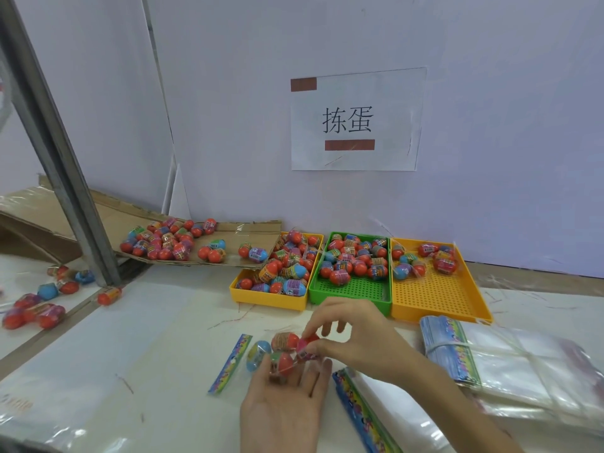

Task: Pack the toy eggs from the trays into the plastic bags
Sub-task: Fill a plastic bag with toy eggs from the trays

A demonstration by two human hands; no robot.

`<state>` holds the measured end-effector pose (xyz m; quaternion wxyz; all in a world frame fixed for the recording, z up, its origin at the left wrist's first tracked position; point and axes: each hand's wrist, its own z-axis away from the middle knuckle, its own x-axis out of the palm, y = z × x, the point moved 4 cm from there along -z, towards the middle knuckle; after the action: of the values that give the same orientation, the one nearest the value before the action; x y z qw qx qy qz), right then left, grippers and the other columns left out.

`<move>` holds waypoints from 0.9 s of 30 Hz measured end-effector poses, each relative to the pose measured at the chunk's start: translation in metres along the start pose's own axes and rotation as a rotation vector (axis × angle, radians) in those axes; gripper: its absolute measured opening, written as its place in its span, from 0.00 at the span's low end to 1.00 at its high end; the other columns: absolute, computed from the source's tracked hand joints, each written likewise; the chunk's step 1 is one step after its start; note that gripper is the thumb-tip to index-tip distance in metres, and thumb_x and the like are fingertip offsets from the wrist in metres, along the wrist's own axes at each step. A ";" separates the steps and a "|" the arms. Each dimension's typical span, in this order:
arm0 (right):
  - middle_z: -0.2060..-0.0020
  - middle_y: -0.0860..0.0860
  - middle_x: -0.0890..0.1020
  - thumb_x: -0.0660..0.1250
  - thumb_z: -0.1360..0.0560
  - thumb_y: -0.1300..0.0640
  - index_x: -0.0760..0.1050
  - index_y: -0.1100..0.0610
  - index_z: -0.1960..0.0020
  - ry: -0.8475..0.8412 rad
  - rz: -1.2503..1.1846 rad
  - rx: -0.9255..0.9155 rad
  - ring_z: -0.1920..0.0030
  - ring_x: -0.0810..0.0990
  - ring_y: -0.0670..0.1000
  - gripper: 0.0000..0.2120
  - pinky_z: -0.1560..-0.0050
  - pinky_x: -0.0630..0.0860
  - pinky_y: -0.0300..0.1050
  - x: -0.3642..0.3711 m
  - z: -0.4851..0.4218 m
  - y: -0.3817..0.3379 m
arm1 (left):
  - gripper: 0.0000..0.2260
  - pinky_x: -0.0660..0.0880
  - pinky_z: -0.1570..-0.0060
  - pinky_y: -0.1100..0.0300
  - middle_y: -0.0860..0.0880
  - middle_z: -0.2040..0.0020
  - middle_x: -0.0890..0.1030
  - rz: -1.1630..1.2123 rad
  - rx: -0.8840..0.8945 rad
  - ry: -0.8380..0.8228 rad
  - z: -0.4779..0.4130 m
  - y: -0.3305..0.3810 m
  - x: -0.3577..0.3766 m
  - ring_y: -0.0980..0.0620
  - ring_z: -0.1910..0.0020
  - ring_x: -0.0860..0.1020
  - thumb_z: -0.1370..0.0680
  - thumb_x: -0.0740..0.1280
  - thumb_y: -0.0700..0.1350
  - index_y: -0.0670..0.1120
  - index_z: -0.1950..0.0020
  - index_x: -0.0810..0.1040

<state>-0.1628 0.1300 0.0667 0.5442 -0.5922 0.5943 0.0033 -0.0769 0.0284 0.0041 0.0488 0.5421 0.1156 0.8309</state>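
Eggs [282,353], four, on flat left hand [284,403]; right hand [353,338] pinching one; three trays [434,299].

- My left hand [287,400] lies palm up, low in the middle of view, fingers straight and slightly spread, pointing away from me.
- Toy eggs [281,362] rest on those left fingers; the fingers are not curled round them.
- My right hand [353,335] reaches in from the lower right, forearm running diagonally, back of hand up.
- Right thumb and forefinger pinch one egg [307,342] just above my left fingertips; the other right fingers are loosely bent.
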 end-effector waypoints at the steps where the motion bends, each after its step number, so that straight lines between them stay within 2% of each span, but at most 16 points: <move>1: 0.57 0.42 0.82 0.79 0.29 0.55 0.86 0.48 0.54 -0.014 -0.017 -0.002 0.57 0.81 0.46 0.05 0.58 0.75 0.36 0.002 0.000 0.000 | 0.17 0.74 0.49 0.40 0.34 0.48 0.84 -0.004 0.000 -0.001 0.000 0.000 0.000 0.35 0.46 0.80 0.17 0.59 0.51 0.38 0.43 0.79; 4: 0.56 0.43 0.80 0.79 0.30 0.59 0.84 0.50 0.54 -0.033 -0.021 -0.011 0.60 0.82 0.46 0.08 0.57 0.79 0.39 0.008 0.002 0.001 | 0.16 0.74 0.47 0.41 0.35 0.47 0.83 -0.031 0.003 -0.002 -0.001 -0.001 -0.001 0.35 0.45 0.80 0.17 0.59 0.49 0.38 0.45 0.79; 8: 0.58 0.41 0.79 0.79 0.29 0.56 0.81 0.49 0.56 -0.008 0.055 -0.037 0.59 0.81 0.46 0.07 0.56 0.74 0.33 0.011 0.004 0.001 | 0.14 0.74 0.46 0.41 0.33 0.44 0.82 -0.007 -0.006 -0.023 -0.003 -0.001 -0.003 0.33 0.43 0.81 0.17 0.59 0.46 0.37 0.52 0.78; 11: 0.58 0.39 0.79 0.78 0.29 0.50 0.80 0.46 0.56 0.050 0.149 -0.046 0.57 0.78 0.44 0.06 0.47 0.71 0.39 0.012 0.004 0.000 | 0.12 0.74 0.45 0.40 0.31 0.41 0.82 -0.013 -0.003 -0.051 -0.001 -0.001 -0.002 0.32 0.48 0.84 0.22 0.62 0.44 0.36 0.53 0.80; 13: 0.57 0.39 0.79 0.77 0.28 0.49 0.81 0.45 0.55 0.057 0.189 -0.027 0.55 0.75 0.43 0.05 0.46 0.69 0.43 0.014 0.004 0.001 | 0.11 0.73 0.44 0.40 0.31 0.42 0.82 -0.018 0.009 -0.069 0.001 -0.001 -0.001 0.32 0.49 0.84 0.26 0.63 0.43 0.37 0.53 0.81; 16: 0.56 0.38 0.82 0.75 0.26 0.48 0.83 0.43 0.51 -0.021 0.211 0.023 0.54 0.73 0.42 0.04 0.44 0.68 0.47 0.016 0.003 0.004 | 0.15 0.73 0.44 0.40 0.31 0.41 0.82 -0.039 0.015 -0.071 -0.002 -0.001 -0.005 0.33 0.49 0.84 0.27 0.62 0.42 0.37 0.45 0.79; 18: 0.55 0.38 0.83 0.72 0.23 0.50 0.84 0.42 0.47 -0.060 0.200 0.039 0.52 0.73 0.42 0.06 0.43 0.66 0.45 0.017 0.004 0.005 | 0.15 0.73 0.42 0.40 0.33 0.44 0.83 -0.053 0.031 -0.066 -0.002 -0.001 -0.005 0.34 0.50 0.85 0.27 0.63 0.43 0.38 0.43 0.79; 20: 0.54 0.38 0.83 0.68 0.21 0.56 0.84 0.41 0.45 -0.079 0.168 0.039 0.50 0.72 0.42 0.11 0.42 0.64 0.42 0.018 0.005 0.005 | 0.12 0.73 0.42 0.41 0.36 0.49 0.85 -0.058 0.070 -0.071 -0.001 0.001 -0.004 0.36 0.55 0.86 0.27 0.63 0.44 0.39 0.51 0.83; 22: 0.54 0.39 0.82 0.65 0.20 0.58 0.84 0.41 0.43 -0.101 0.157 0.036 0.49 0.70 0.42 0.15 0.39 0.65 0.45 0.018 0.006 0.005 | 0.14 0.75 0.43 0.42 0.38 0.52 0.86 -0.057 0.091 -0.064 -0.002 0.003 -0.005 0.38 0.57 0.86 0.25 0.64 0.46 0.41 0.60 0.86; 24: 0.54 0.39 0.81 0.62 0.20 0.55 0.83 0.41 0.42 -0.104 0.139 0.034 0.48 0.69 0.41 0.14 0.39 0.64 0.46 0.019 0.006 0.005 | 0.17 0.77 0.45 0.43 0.39 0.52 0.86 -0.064 0.088 -0.045 -0.003 0.003 -0.006 0.38 0.54 0.85 0.21 0.62 0.48 0.42 0.60 0.87; 27: 0.56 0.39 0.80 0.61 0.21 0.41 0.84 0.41 0.43 -0.070 0.097 0.020 0.49 0.69 0.43 0.14 0.44 0.61 0.42 0.018 0.005 0.002 | 0.15 0.75 0.45 0.43 0.36 0.47 0.84 -0.096 0.064 -0.019 -0.006 0.002 -0.008 0.36 0.47 0.83 0.17 0.59 0.45 0.39 0.50 0.82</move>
<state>-0.1557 0.1217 0.0516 0.5697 -0.5568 0.6029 0.0445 -0.0789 0.0246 -0.0044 0.0725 0.5449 0.1677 0.8184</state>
